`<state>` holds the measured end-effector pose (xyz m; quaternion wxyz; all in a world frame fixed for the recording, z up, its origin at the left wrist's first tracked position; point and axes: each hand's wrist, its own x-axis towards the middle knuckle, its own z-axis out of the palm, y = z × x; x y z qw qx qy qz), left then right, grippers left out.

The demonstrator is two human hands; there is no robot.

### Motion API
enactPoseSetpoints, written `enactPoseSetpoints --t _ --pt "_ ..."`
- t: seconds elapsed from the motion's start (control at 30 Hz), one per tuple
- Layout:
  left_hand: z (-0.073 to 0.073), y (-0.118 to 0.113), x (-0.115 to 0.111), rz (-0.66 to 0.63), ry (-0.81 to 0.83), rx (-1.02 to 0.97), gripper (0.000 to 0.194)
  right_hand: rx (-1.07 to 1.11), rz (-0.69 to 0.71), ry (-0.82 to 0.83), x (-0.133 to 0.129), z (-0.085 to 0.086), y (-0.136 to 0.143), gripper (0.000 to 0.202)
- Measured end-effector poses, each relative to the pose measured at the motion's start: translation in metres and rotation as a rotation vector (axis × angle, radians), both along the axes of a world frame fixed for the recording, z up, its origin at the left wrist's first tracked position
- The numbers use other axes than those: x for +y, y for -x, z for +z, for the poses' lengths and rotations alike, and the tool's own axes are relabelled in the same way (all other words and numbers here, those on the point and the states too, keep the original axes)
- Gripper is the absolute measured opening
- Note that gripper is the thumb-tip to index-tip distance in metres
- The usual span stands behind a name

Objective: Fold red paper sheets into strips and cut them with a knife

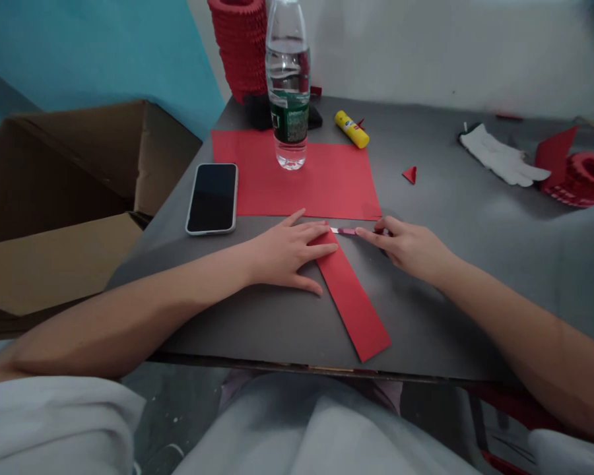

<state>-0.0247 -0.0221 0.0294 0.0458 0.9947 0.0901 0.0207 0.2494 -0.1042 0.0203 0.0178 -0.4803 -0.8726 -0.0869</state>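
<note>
sleeve [59,422] nearest, red strip [352,297] under left hand [290,254]

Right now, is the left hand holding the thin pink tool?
No, the right hand holds the thin pink tool, while the left hand touches the red strip.

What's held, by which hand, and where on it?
Right hand holds a slim shiny blade-like tool by its rear end, mostly hidden. Left hand grips nothing; it rests on the far end of the flat red paper strip.
</note>
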Motion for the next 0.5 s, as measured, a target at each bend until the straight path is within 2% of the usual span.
enactPoseSetpoints --t 0.23,0.5 --pt "-0.004 0.001 0.0 -0.031 -0.006 -0.002 0.081 0.036 -0.008 0.044 -0.011 0.003 -0.001 0.052" --pt "-0.004 0.0 0.0 -0.048 0.01 0.011 0.079 -0.024 -0.028 0.008 -0.013 0.004 -0.006 0.052"
